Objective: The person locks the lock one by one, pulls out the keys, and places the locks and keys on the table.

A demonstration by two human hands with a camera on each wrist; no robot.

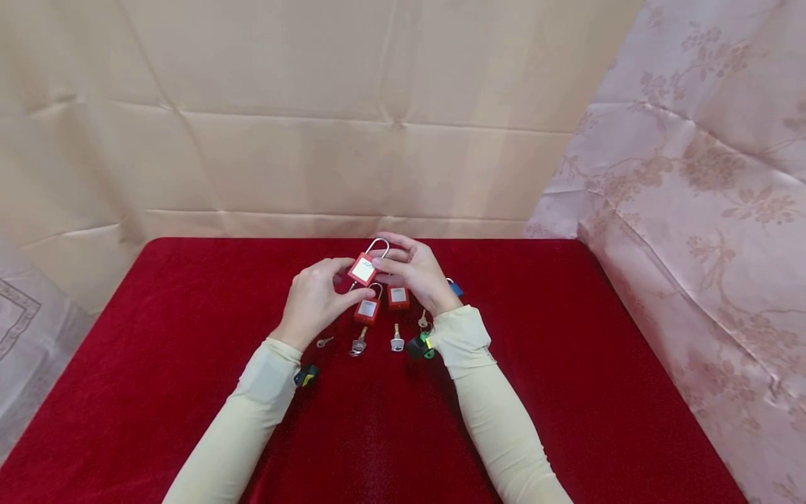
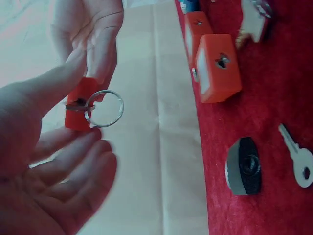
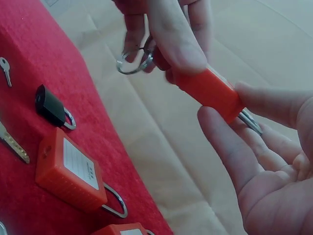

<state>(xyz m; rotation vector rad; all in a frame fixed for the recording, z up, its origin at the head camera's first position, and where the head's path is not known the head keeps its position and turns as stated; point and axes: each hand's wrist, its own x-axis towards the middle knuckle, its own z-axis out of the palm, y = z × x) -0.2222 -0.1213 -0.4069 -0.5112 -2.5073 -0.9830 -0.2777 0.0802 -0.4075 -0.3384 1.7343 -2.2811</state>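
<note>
A red padlock with a silver shackle is held up above the red table between both hands. My right hand pinches the padlock's body near the shackle end. My left hand pinches the key that sticks in the padlock's bottom, with a key ring hanging from it. Below the hands, two more red padlocks lie on the cloth.
Several loose keys lie in front of the padlocks. A blue padlock peeks out behind my right wrist. A small black padlock lies beside one key. Draped cloth walls stand behind and to the right.
</note>
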